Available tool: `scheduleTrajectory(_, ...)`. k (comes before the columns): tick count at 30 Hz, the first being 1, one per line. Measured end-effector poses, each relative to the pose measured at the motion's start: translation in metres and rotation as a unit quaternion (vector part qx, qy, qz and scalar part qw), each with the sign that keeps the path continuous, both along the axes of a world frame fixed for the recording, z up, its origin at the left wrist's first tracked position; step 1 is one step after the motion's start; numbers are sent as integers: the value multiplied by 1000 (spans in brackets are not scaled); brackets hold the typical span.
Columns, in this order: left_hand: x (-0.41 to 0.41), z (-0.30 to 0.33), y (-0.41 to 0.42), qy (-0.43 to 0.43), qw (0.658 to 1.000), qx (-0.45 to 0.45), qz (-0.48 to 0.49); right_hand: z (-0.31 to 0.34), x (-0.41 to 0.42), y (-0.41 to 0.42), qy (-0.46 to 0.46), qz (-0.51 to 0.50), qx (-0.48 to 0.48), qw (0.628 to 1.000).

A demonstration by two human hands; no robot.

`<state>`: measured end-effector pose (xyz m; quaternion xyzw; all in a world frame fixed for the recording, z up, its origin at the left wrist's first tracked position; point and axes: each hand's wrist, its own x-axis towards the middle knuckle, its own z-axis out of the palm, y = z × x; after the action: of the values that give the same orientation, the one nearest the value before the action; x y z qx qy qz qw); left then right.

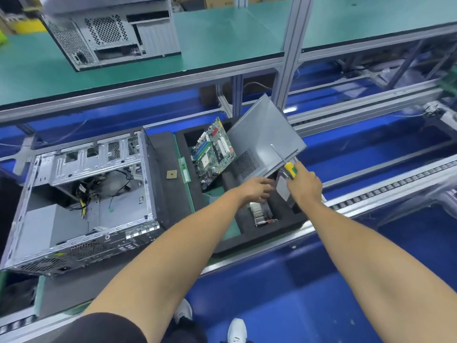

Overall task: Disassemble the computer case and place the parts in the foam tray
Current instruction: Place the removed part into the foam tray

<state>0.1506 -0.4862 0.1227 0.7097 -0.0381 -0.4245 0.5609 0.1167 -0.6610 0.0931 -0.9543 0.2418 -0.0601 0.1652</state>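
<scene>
Open computer case (81,201) lies on its side at left on the line, side panel off, loose cables (85,194) showing inside. Just right of it sits the black foam tray (249,231).

Tray contents: green motherboard (212,154) stands tilted in an upper slot; a memory stick (185,169) and a small square chip (171,174) lie on the foam's left part; a finned metal part (262,215) sits in a lower pocket.

Grey side panel (264,137) leans tilted over the tray's right part, its lower edge near both hands.

Right hand (305,185): fingers wrapped around the yellow-green handle of a screwdriver (284,160), shaft pointing up across the panel. The same hand also touches a flat grey metal piece (284,188) standing in the tray; grip on it unclear.

Left hand (257,189): reaches over the tray just below the panel's edge, fingers bent; blurred, cannot tell whether they hold anything.

A second case (111,33) stands on the green bench (222,38) behind.
</scene>
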Motion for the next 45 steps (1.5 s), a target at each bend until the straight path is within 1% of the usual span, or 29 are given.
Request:
scheduleTrajectory(6,17,-6,52,-22,998,42,42,3,20,-3,-3,-41,-5,999)
scheduleTrajectory(11,21,-13,69,-33,997,48,47,7,23,-12,24,-37,-11,999)
scheduleTrajectory(14,20,-15,78,-62,995,69,33,9,20,-14,47,-6,-12,999)
scheduleTrajectory(16,23,-17,88,-104,990,87,33,5,14,-12,65,12,-15,998)
scheduleTrajectory(18,28,-16,102,-189,973,128,17,-6,6,-10,94,32,-20,995)
scheduleTrajectory(19,31,-15,112,-237,958,159,-8,-12,3,-8,103,40,-22,994)
scheduleTrajectory(20,35,-13,124,-283,936,205,-38,-18,1,-6,108,41,-21,993)
scheduleTrajectory(21,38,-10,138,-328,905,263,-72,-22,0,-5,112,34,-15,993)
scheduleTrajectory(23,44,-6,168,-412,821,375,-125,-28,-2,-6,132,14,11,991)
scheduleTrajectory(25,49,-9,200,-484,730,456,-160,-34,-5,-9,187,19,22,982)
scheduleTrajectory(26,49,-12,216,-501,698,484,-165,-38,-6,-8,213,27,23,976)
scheduleTrajectory(27,48,-17,232,-507,687,497,-152,-42,-9,-6,227,30,23,973)
scheduleTrajectory(28,45,-20,246,-506,702,488,-114,-46,-11,-3,224,28,20,974)
scheduleTrajectory(30,32,-25,262,-475,769,427,20,-53,-13,10,168,19,-3,986)
scheduleTrajectory(31,27,-26,265,-444,798,398,86,-53,-13,19,131,22,-25,991)
scheduleTrajectory(33,20,-28,264,-340,852,350,192,-47,-5,43,86,58,-65,993)
scheduleTrajectory(34,20,-28,262,-284,870,335,225,-43,1,58,76,82,-67,992)
scheduleTrajectory(35,20,-26,259,-240,881,331,240,-38,8,73,68,105,-50,991)
scheduleTrajectory(36,22,-24,258,-219,882,337,247,-32,14,90,55,121,-18,991)
scheduleTrajectory(38,28,-22,256,-211,877,358,242,-20,27,120,28,126,63,990)
scheduleTrajectory(39,32,-22,255,-215,875,369,228,-14,33,134,20,128,85,988)
scheduleTrajectory(41,36,-19,252,-224,876,361,227,-4,43,157,12,142,89,986)
scheduleTrajectory(45,40,-13,251,-221,892,326,223,13,62,197,21,152,113,982)
